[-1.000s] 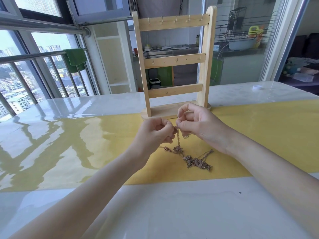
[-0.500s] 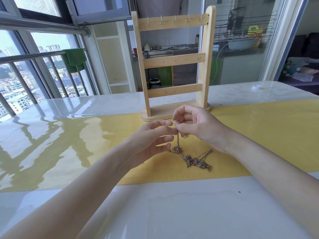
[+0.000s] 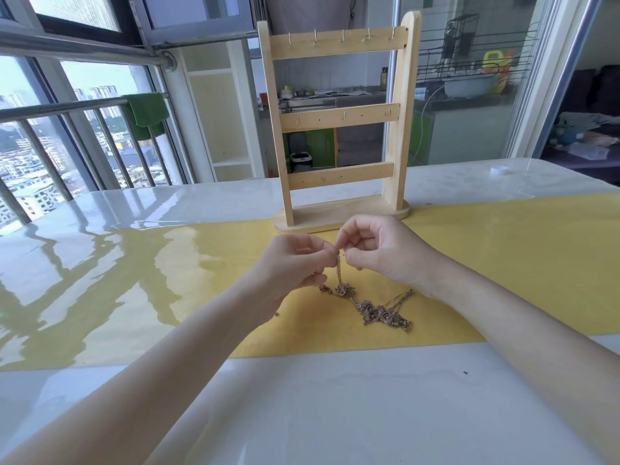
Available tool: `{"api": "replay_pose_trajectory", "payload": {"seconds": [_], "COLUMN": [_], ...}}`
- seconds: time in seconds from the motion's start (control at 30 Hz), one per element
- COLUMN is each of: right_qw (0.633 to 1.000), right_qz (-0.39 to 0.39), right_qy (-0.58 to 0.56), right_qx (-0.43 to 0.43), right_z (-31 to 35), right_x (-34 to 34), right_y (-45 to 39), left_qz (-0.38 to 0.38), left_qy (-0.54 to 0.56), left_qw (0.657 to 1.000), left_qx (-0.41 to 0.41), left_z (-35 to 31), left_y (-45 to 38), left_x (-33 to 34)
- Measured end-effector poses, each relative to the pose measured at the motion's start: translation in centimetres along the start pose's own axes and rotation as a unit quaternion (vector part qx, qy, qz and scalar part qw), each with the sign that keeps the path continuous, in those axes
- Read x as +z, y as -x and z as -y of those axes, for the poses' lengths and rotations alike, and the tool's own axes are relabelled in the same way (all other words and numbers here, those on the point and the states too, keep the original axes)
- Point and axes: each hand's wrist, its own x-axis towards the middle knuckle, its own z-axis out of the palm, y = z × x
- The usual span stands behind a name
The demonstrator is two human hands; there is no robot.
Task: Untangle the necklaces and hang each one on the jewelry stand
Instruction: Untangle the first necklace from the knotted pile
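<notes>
- Pinched between thumb and forefinger of both the left hand (image 3: 292, 266) and the right hand (image 3: 379, 253): the top of a thin chain, the two sets of fingertips all but touching above the yellow runner (image 3: 503, 256).
- Hanging straight down from that pinch, then trailing right and toward the viewer: one knotted heap of necklaces (image 3: 372, 307), resting on the runner below and between the two wrists; number of separate chains in the knot not countable.
- Just behind the hands, upright on an oval base at the runner's far edge: one wooden jewelry stand (image 3: 339, 122), two posts, three crossbars.
- Five small hooks (image 3: 342, 36) visible along the top bar, all bare; fewer on the two lower bars, exact number hard to make out.
- Underneath everything: one glossy white table (image 3: 335, 414).
- Far right on the tabletop, well apart from the hands: one small white cap (image 3: 499, 169).
</notes>
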Motion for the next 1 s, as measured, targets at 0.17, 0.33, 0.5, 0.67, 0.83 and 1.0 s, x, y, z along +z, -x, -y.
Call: {"api": "replay_pose_trajectory", "payload": {"seconds": [0.17, 0.33, 0.5, 0.67, 0.83, 1.0], "right_qw": [0.999, 0.999, 0.999, 1.000, 0.990, 0.955], "right_qz": [-0.022, -0.041, -0.043, -0.031, 0.026, 0.115], "right_qy": [0.046, 0.020, 0.020, -0.002, -0.111, -0.236], "right_qx": [-0.010, -0.022, -0.007, -0.002, 0.079, 0.136], "right_z": [-0.2, -0.3, -0.5, -0.5, -1.0, -1.0], "right_x": [0.2, -0.3, -0.4, -0.4, -0.8, -1.3], "right_y": [0.0, -0.1, -0.2, -0.1, -0.1, 0.3], "left_qz": [-0.043, -0.035, -0.026, -0.020, -0.027, 0.009], "left_qy": [-0.066, 0.009, 0.040, 0.003, -0.091, -0.139], "left_qw": [0.997, 0.999, 0.999, 0.999, 0.988, 0.975], "left_qx": [0.028, 0.025, 0.022, 0.046, 0.119, 0.173], "left_z": [0.4, 0.1, -0.1, 0.2, 0.1, 0.1], "left_y": [-0.1, 0.2, 0.3, 0.2, 0.2, 0.3], "left_x": [0.3, 0.1, 0.1, 0.2, 0.3, 0.6]}}
